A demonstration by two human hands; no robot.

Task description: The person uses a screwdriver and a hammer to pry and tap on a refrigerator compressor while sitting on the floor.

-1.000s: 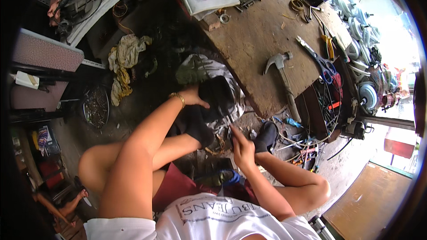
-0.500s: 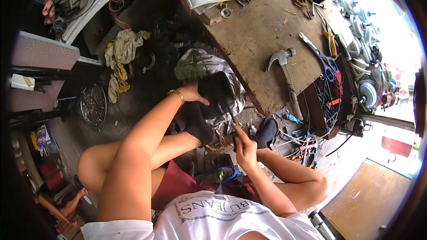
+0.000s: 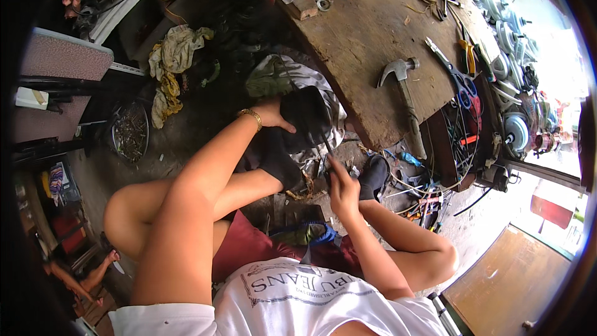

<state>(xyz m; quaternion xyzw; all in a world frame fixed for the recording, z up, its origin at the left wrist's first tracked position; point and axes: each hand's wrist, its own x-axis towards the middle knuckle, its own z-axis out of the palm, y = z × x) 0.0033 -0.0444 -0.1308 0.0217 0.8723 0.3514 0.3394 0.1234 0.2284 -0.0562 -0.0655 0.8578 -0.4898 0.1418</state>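
Observation:
My left hand point(image 3: 272, 114), with a gold bracelet at the wrist, grips the left side of a black object point(image 3: 306, 115) above my sock-covered left foot point(image 3: 278, 167). My right hand point(image 3: 342, 193) is closed on a thin dark tool point(image 3: 329, 147) whose far end touches that black object. Under and behind the black object lies a bunched pale and olive cloth point(image 3: 267, 78). My right foot point(image 3: 375, 174), in a dark sock, rests beside my right hand.
A wooden workbench point(image 3: 354, 37) holds a hammer point(image 3: 407, 102), blue scissors point(image 3: 463, 87), pliers and papers. A tool-filled box point(image 3: 454, 143) sits at its right. Left are yellowish rags point(image 3: 168, 68), a metal bowl of small parts point(image 3: 129, 130) and padded panels point(image 3: 62, 56). Coiled parts crowd the window.
The whole view has shifted slightly, with bench, hands and black object appearing higher in the picture. Both hands keep their grip, with little visible movement between them.

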